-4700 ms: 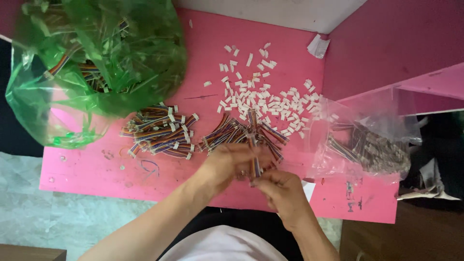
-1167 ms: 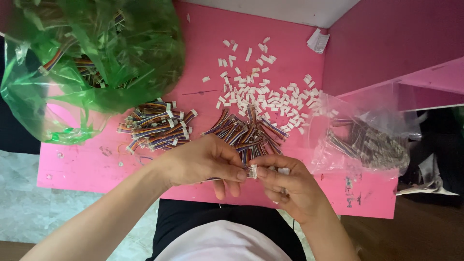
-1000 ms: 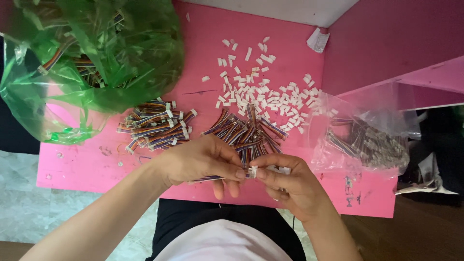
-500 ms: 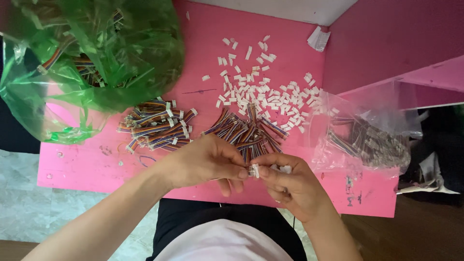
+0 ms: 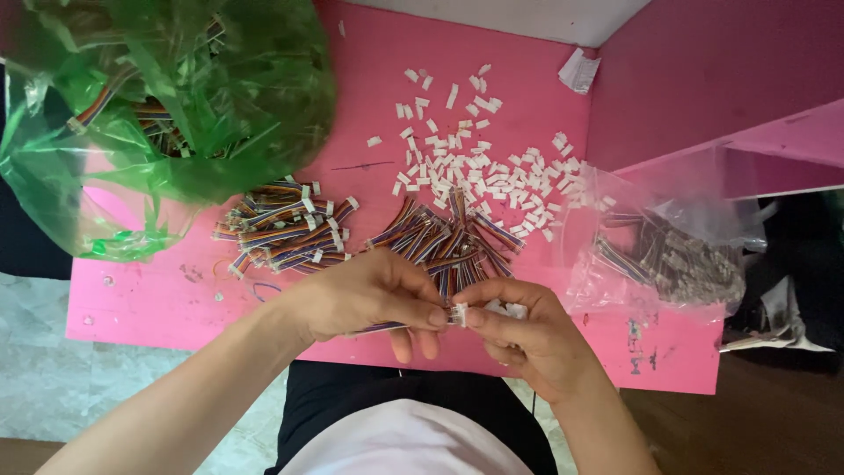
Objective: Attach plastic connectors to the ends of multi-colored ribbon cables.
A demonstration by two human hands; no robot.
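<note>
My left hand (image 5: 369, 295) pinches a short multicoloured ribbon cable (image 5: 374, 328) at the near edge of the pink table (image 5: 141, 299). My right hand (image 5: 523, 330) meets it fingertip to fingertip, gripping a small white plastic connector (image 5: 459, 314) at the cable's end, with more white connectors cupped in its palm. Just beyond my hands lies a loose pile of cables (image 5: 444, 242), and to its left a second pile of cables with white ends (image 5: 286, 233).
Several loose white connectors (image 5: 483, 167) are scattered across the middle of the table. A large green plastic bag (image 5: 167, 97) of cables fills the far left. A clear plastic bag (image 5: 673, 255) of cables lies at the right. A crumpled paper scrap (image 5: 578, 70) sits at the back.
My hands have stayed together at the near edge, with only small finger shifts around the cable end and connector. The piles have not moved.
</note>
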